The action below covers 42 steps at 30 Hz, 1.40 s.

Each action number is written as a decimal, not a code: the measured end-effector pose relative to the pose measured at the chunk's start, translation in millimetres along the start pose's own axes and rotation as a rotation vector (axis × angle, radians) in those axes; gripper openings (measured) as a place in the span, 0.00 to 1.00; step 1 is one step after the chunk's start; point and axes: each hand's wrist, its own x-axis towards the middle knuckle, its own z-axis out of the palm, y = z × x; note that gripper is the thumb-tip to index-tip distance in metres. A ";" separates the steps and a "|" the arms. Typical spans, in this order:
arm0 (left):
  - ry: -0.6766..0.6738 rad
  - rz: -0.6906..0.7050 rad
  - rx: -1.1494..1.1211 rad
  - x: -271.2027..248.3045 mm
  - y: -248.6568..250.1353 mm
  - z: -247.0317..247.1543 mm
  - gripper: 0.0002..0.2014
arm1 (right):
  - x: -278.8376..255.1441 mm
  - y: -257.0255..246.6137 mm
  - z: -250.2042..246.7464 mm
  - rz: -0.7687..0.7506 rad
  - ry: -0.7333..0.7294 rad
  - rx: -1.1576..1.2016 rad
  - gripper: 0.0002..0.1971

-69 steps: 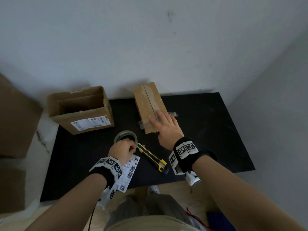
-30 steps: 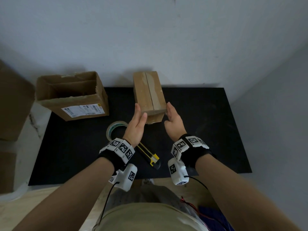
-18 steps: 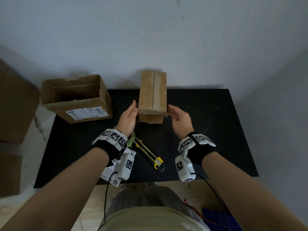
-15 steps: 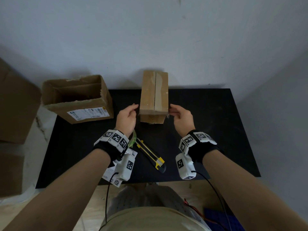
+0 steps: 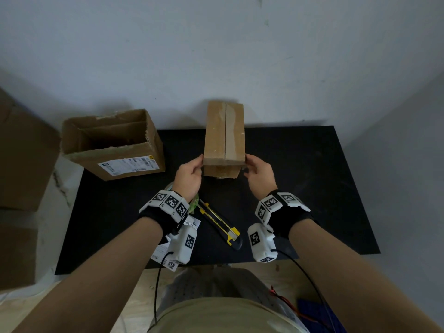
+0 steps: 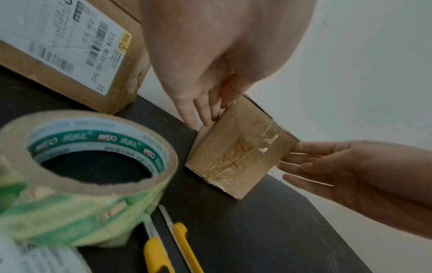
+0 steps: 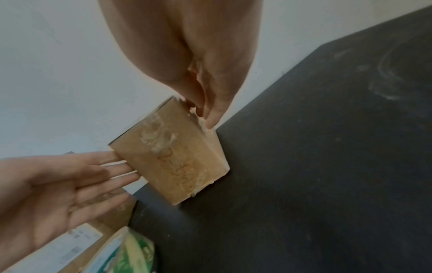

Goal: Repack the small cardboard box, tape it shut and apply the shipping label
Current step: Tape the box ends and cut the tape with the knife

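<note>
Near edge of the black surface [image 5: 300,188], about 7 o'clock from centre: a shipping label [image 5: 165,251] lies flat, mostly hidden under the left wrist. Just beyond it, a tape roll [image 6: 88,171] lies flat with its hole up, green print inside the core. A yellow-and-black box cutter [image 5: 219,224] lies beside the roll at its 4 o'clock, angled, not touching the box.

Centre: the small cardboard box [image 5: 224,138] is closed, long axis running 6 to 12 o'clock, its far end reaching past the back edge toward the wall. Old clear tape runs along the top seam; crumpled tape and handwriting show on the near end face. The wrist views suggest the near end is tilted up off the surface, not certain.

Left hand [image 5: 188,175] at the box's 9 o'clock side, right hand [image 5: 260,175] at its 3 o'clock side, both at the near end. Left fingers [image 6: 203,110] extended, close together, tips on the left side wall, thumb on the top edge. Right fingers [image 7: 210,109] likewise straight and pressed against the right side wall. The box is clamped between the two hands.

Open dark surface at 3 o'clock of the box and in front of the right hand. At 10 o'clock an open larger carton [image 5: 113,145] with a printed label sits on the back-left corner, well apart from the box.
</note>
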 end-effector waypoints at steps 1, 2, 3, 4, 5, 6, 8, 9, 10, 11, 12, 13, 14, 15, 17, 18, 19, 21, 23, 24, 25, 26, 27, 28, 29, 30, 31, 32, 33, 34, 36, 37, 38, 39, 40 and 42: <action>0.020 0.031 0.016 0.8 -1.0 -4.0 0.22 | -0.1 -0.9 -5.1 -0.027 0.024 -0.074 0.23; 0.037 0.073 0.029 2.0 -1.4 -8.6 0.21 | 0.6 -2.1 -10.2 -0.060 0.051 -0.137 0.22; 0.052 0.109 0.044 2.8 -0.3 -13.2 0.21 | 1.0 -5.2 -15.1 -0.097 0.074 -0.170 0.21; 0.062 0.142 0.058 3.9 1.1 -17.5 0.20 | 1.6 -8.7 -19.0 -0.138 0.091 -0.177 0.21; 0.067 0.170 0.078 4.6 3.8 -20.9 0.20 | 2.3 -12.4 -21.9 -0.186 0.102 -0.181 0.20; 0.067 0.200 0.098 6.0 6.7 -23.1 0.19 | 3.7 -15.8 -23.7 -0.239 0.100 -0.197 0.19; 0.047 0.253 0.122 8.2 12.0 -25.1 0.16 | 6.4 -20.3 -25.5 -0.316 0.062 -0.261 0.18; 0.034 0.262 0.126 9.2 13.2 -25.5 0.16 | 7.5 -21.3 -25.9 -0.337 0.037 -0.298 0.18; 0.021 0.263 0.124 10.5 13.1 -25.8 0.15 | 8.9 -22.0 -26.7 -0.350 0.015 -0.333 0.18; 0.009 0.257 0.121 12.1 12.4 -26.5 0.15 | 9.8 -22.7 -27.6 -0.360 -0.003 -0.364 0.18; -0.003 0.252 0.113 13.7 11.1 -27.2 0.16 | 10.5 -22.7 -28.2 -0.368 -0.013 -0.391 0.18; -0.012 0.245 0.108 15.3 10.0 -27.9 0.16 | 10.9 -22.7 -28.3 -0.372 -0.016 -0.408 0.17; -0.018 0.244 0.108 16.6 9.4 -28.3 0.17 | 11.3 -22.3 -27.7 -0.373 -0.014 -0.412 0.17; -0.016 0.246 0.111 16.5 9.7 -28.3 0.17 | 11.1 -22.0 -26.5 -0.372 -0.011 -0.404 0.17; 0.003 0.255 0.112 16.8 10.5 -27.3 0.15 | 10.9 -21.5 -23.3 -0.372 -0.005 -0.378 0.16; 0.012 0.261 0.112 16.8 10.7 -27.5 0.15 | 11.1 -21.3 -22.4 -0.372 -0.003 -0.373 0.15; 0.013 0.263 0.121 16.0 11.1 -27.9 0.14 | 10.9 -21.2 -22.4 -0.372 -0.004 -0.376 0.15; 0.007 0.279 0.160 16.0 9.7 -30.1 0.15 | 11.5 -21.6 -24.6 -0.381 -0.015 -0.391 0.16; -0.007 0.270 0.169 16.2 9.9 -32.6 0.16 | 11.8 -24.0 -26.4 -0.380 -0.020 -0.380 0.16; -0.009 0.253 0.157 15.6 12.1 -33.1 0.15 | 11.9 -25.7 -25.9 -0.372 -0.016 -0.360 0.14; -0.006 0.248 0.152 15.1 14.7 -33.0 0.13 | 12.1 -27.5 -24.8 -0.366 -0.011 -0.350 0.11; 0.004 0.250 0.162 15.2 17.1 -32.6 0.11 | 12.8 -28.9 -23.1 -0.363 -0.009 -0.355 0.10; 0.015 0.254 0.191 15.5 19.3 -32.5 0.11 | 13.4 -29.9 -21.5 -0.361 -0.009 -0.369 0.11; 0.023 0.253 0.224 15.9 20.9 -32.7 0.11 | 14.1 -30.3 -20.7 -0.359 -0.007 -0.381 0.11; 0.024 0.247 0.245 16.8 21.7 -33.2 0.12 | 14.8 -30.5 -20.5 -0.356 -0.007 -0.390 0.12; 0.019 0.243 0.246 17.7 22.2 -33.7 0.12 | 15.2 -30.7 -21.0 -0.358 -0.006 -0.402 0.13; 0.007 0.246 0.233 18.8 21.9 -34.2 0.12 | 15.7 -30.5 -21.4 -0.358 -0.007 -0.417 0.13; -0.005 0.256 0.220 19.9 21.1 -34.8 0.12 | 16.3 -30.1 -21.7 -0.359 -0.009 -0.431 0.13; -0.012 0.269 0.213 21.0 19.9 -35.0 0.12 | 16.9 -29.8 -21.6 -0.363 -0.007 -0.440 0.12; -0.016 0.281 0.215 21.8 18.5 -34.9 0.12 | 17.5 -29.0 -21.3 -0.374 -0.002 -0.445 0.11; -0.017 0.306 0.216 23.3 15.9 -34.1 0.12 | 18.5 -27.0 -20.4 -0.418 0.009 -0.473 0.10; -0.014 0.319 0.211 24.0 14.5 -33.4 0.12 | 18.6 -25.3 -20.2 -0.453 0.008 -0.507 0.09; -0.010 0.332 0.204 24.3 13.6 -32.8 0.12 | 18.5 -24.0 -20.2 -0.496 0.007 -0.550 0.09; -0.006 0.341 0.196 24.4 13.1 -32.0 0.12 | 18.1 -22.5 -20.1 -0.541 0.006 -0.591 0.09; -0.003 0.345 0.187 24.3 13.0 -31.5 0.12 | 17.6 -21.2 -20.1 -0.584 0.010 -0.621 0.09; -0.009 0.347 0.169 24.1 12.9 -30.7 0.13 | 15.9 -18.6 -19.9 -0.639 0.025 -0.639 0.08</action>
